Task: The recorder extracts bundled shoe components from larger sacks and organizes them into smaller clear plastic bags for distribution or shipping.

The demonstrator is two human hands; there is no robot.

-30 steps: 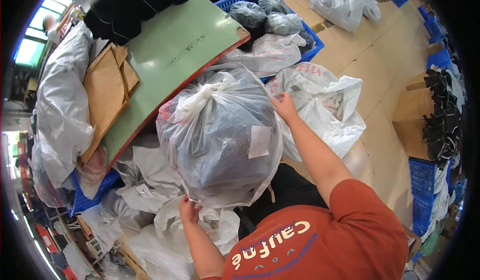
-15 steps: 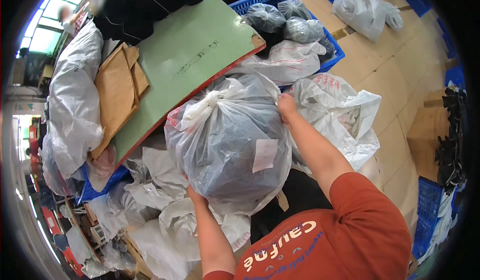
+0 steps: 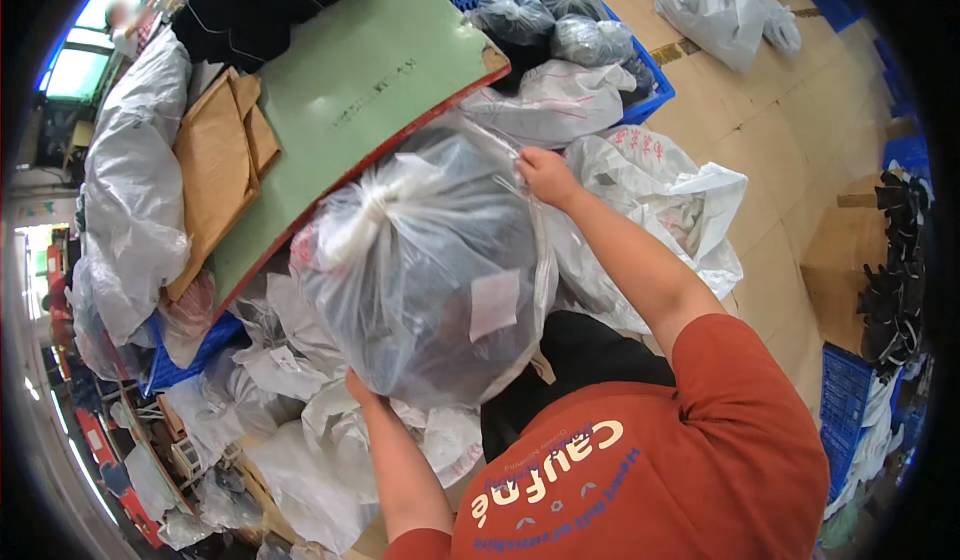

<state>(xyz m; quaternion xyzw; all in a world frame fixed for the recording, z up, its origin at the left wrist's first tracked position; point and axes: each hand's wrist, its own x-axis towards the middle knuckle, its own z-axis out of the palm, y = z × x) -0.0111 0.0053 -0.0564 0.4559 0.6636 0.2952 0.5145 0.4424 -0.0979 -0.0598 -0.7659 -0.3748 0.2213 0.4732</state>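
Note:
A big, rounded, translucent plastic bag (image 3: 420, 290), gathered at a knot on its top and stuffed with dark contents, fills the space in front of me. A pale pink paper label (image 3: 495, 303) shows on its side. White sack material wraps its outer edge. My right hand (image 3: 545, 176) is closed on the edge of that material at the bag's upper right. At the lower left of the bag, my left hand (image 3: 364, 390) grips its underside, the fingertips largely hidden behind it.
The green tabletop (image 3: 330, 90) with a red edge lies beyond the bag, bearing brown paper (image 3: 218, 150) and black goods. A blue crate (image 3: 655, 100) of small bags stands at the back. White sacks (image 3: 690, 210) lie on the right; crumpled white sacks (image 3: 310, 480) lie below left.
Both hands and the big bag have shifted left in the picture, the right hand also slightly upward. The bag appears tilted a little more. The surroundings have shifted slightly left with the view.

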